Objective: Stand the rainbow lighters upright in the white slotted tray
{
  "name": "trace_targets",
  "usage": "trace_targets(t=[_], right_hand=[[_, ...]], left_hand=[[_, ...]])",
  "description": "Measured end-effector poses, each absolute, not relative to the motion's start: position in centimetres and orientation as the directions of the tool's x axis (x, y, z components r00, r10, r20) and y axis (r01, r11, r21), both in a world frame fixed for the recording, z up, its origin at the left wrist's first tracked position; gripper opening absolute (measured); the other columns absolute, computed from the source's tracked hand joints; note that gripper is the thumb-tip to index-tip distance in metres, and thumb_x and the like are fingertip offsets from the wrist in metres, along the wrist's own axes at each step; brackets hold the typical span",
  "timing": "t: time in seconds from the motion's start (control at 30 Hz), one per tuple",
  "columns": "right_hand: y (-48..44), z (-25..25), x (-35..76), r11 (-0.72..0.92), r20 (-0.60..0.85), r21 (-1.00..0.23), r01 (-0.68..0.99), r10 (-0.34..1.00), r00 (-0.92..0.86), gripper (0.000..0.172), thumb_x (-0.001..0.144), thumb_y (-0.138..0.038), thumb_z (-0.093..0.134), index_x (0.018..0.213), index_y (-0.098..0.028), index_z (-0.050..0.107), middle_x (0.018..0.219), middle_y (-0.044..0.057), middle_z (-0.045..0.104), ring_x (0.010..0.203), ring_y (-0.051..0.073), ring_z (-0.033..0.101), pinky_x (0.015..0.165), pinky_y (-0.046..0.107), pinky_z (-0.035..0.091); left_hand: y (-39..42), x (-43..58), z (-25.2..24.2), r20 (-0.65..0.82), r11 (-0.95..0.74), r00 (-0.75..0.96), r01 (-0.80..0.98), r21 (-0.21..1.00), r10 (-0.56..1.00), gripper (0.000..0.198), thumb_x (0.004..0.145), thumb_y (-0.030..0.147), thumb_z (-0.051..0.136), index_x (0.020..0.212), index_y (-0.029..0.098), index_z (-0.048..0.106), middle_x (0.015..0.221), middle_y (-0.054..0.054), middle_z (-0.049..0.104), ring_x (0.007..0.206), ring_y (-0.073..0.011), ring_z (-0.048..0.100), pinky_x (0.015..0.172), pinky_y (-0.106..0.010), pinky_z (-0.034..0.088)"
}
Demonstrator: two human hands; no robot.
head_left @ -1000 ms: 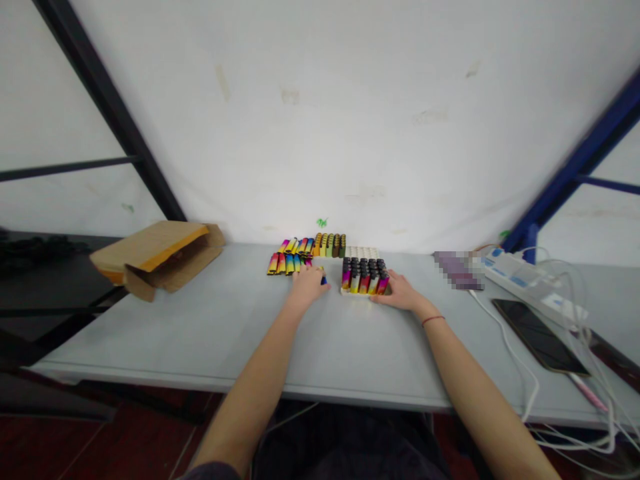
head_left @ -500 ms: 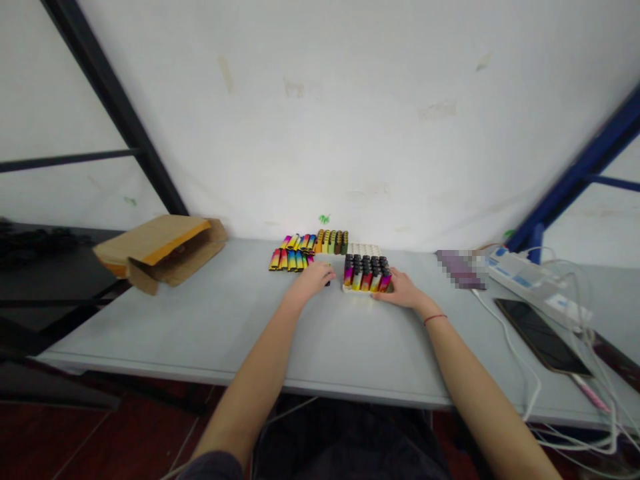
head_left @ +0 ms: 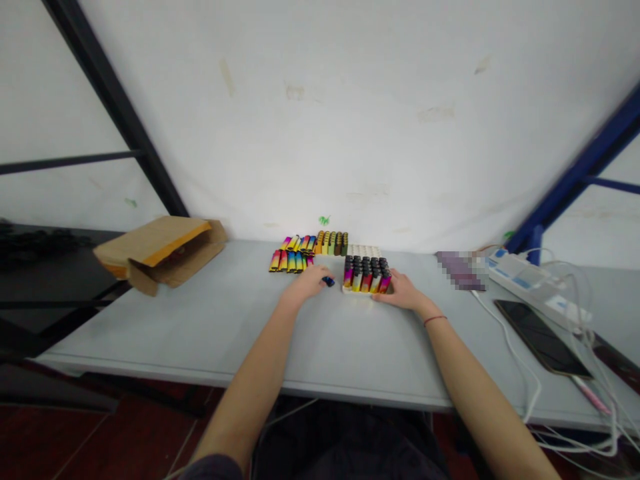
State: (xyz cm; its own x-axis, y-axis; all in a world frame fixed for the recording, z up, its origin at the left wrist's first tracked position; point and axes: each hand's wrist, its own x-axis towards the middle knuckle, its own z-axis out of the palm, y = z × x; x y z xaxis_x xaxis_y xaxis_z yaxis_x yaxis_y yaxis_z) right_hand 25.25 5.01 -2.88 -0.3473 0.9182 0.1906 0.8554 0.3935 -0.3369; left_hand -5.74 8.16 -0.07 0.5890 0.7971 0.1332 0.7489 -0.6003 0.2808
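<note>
My left hand [head_left: 309, 283] is closed on a lighter [head_left: 328, 281], whose dark blue end shows beyond the fingertips. To its right stands a white tray [head_left: 351, 291] filled with upright lighters [head_left: 367, 275], with black tops and colourful bodies. My right hand [head_left: 403, 292] grips this tray's right side, thumb along the front corner and fingers partly hidden behind. Rows of loose colourful lighters [head_left: 291, 261] lie just beyond my left hand. Behind them is a block of upright yellow, green and brown lighters [head_left: 332, 243], and beside that a white tray with holes [head_left: 365, 251].
An open cardboard box [head_left: 160, 250] lies at the left of the grey table [head_left: 210, 333]. On the right are a purple phone [head_left: 457, 269], a black phone [head_left: 543, 337], a white power strip [head_left: 540, 283] and tangled white cables. A wall closes off the back.
My left hand has shifted slightly left and towards me, and more of the dark blue lighter shows at its fingertips. The right hand and the filled tray have stayed put.
</note>
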Motion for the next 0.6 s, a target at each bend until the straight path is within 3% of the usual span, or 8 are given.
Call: trace_targets(t=[0.2, 0.4, 0.5, 0.6], right_hand=[[5.1, -3.0, 25.3, 0.397, 0.206, -0.347, 0.849, 0.916, -0.344, 0.074, 0.077, -0.056, 0.072, 0.135, -0.015, 0.053, 0.131, 0.018, 0.06, 0.116, 0.035, 0.056, 0.1, 0.05, 0.042], [5.2, -3.2, 25.3, 0.397, 0.226, -0.356, 0.846, 0.915, -0.335, 0.072, 0.076, -0.056, 0.073, 0.133, -0.018, 0.055, 0.129, 0.016, 0.062, 0.116, 0.035, 0.057, 0.1, 0.05, 0.043], [5.2, -3.2, 25.3, 0.406, 0.222, -0.355, 0.842, 0.912, -0.346, 0.072, 0.076, -0.057, 0.072, 0.134, -0.017, 0.055, 0.13, 0.017, 0.061, 0.118, 0.035, 0.056, 0.102, 0.05, 0.043], [5.2, -3.3, 25.4, 0.412, 0.224, -0.356, 0.839, 0.909, -0.352, 0.075, 0.076, -0.057, 0.071, 0.136, -0.017, 0.053, 0.133, 0.017, 0.06, 0.119, 0.035, 0.056, 0.103, 0.051, 0.041]], left_hand=[[7.3, -5.1, 0.2, 0.155, -0.513, 0.489, 0.824, 0.241, 0.858, 0.028, 0.083, 0.019, 0.067, 0.11, 0.021, 0.075, 0.114, -0.011, 0.071, 0.111, -0.0281, 0.061, 0.101, -0.04, 0.046], [6.3, -4.3, 0.4, 0.122, -0.425, 0.407, 0.873, 0.239, 0.905, 0.03, 0.094, 0.031, 0.055, 0.117, 0.024, 0.073, 0.12, -0.012, 0.069, 0.12, -0.0326, 0.057, 0.103, -0.047, 0.042], [6.4, -3.7, 0.4, 0.225, -0.442, 0.382, 0.81, 0.386, 0.897, 0.035, 0.099, 0.027, 0.042, 0.119, 0.019, 0.069, 0.117, -0.013, 0.07, 0.115, -0.0298, 0.061, 0.104, -0.046, 0.042], [6.7, -2.9, 0.4, 0.266, -0.396, 0.294, 0.642, 0.656, 0.918, 0.035, 0.101, 0.027, 0.036, 0.112, 0.015, 0.067, 0.101, -0.011, 0.071, 0.094, -0.0243, 0.068, 0.092, -0.04, 0.049]])
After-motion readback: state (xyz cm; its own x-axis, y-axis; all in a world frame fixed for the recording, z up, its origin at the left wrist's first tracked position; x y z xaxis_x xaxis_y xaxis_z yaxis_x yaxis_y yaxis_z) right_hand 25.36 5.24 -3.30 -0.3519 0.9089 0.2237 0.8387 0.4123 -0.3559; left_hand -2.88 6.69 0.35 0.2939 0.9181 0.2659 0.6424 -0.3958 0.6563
